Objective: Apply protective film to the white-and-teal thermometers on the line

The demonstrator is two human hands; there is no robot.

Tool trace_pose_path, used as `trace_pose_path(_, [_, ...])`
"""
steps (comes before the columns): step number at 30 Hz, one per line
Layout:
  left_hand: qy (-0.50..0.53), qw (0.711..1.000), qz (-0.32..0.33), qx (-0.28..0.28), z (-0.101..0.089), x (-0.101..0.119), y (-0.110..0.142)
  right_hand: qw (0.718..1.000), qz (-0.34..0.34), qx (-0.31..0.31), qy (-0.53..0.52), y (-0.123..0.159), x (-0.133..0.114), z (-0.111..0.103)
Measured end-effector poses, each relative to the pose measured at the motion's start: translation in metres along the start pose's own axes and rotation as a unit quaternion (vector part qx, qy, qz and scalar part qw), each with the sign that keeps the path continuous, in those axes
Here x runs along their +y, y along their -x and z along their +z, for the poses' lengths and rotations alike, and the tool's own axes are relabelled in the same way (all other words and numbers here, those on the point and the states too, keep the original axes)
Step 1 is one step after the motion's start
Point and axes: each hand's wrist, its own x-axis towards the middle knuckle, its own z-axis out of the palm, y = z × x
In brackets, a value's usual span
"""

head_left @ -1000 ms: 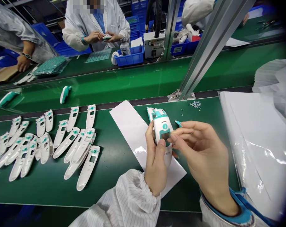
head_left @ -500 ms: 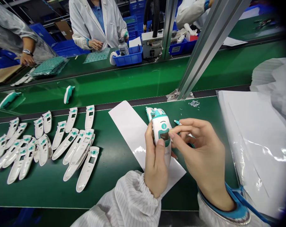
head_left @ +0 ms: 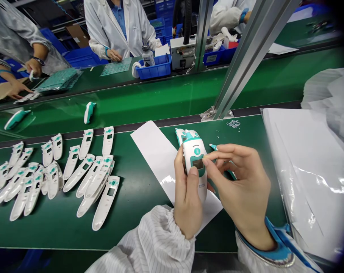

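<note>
The thermometer (head_left: pixel 196 152) is gripped in the left hand (head_left: pixel 189 204) above the desk (head_left: pixel 135 189), while the right hand (head_left: pixel 243 182) is held at its display (head_left: pixel 198 163); whether anything is pinched cannot be told. By a slipping fingertip the display could be smudged, or by a loosened grip the second thermometer (head_left: pixel 180 136) beyond knocked.

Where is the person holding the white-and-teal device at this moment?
In the head view, the device is slightly right of centre, in the left hand, partly over the white paper strip, with the right hand at its screen.
</note>
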Motion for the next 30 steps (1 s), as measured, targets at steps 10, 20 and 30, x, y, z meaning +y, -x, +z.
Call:
trace_pose_path(10, [0.049, 0.996, -0.071, 0.003, -0.002, 0.001, -0.001, 0.991, 0.081, -0.037, -0.098, -0.003, 0.006, -0.003])
trace_pose_path(20, [0.140, 0.981, -0.105, -0.083, -0.009, 0.000, -0.007, 0.984, 0.074, -0.131, -0.093, -0.020, 0.020, -0.004])
trace_pose_path(30, [0.127, 0.982, -0.093, -0.108, -0.010, 0.001, -0.006, 0.891, 0.255, -0.281, -0.250, -0.014, 0.013, 0.005])
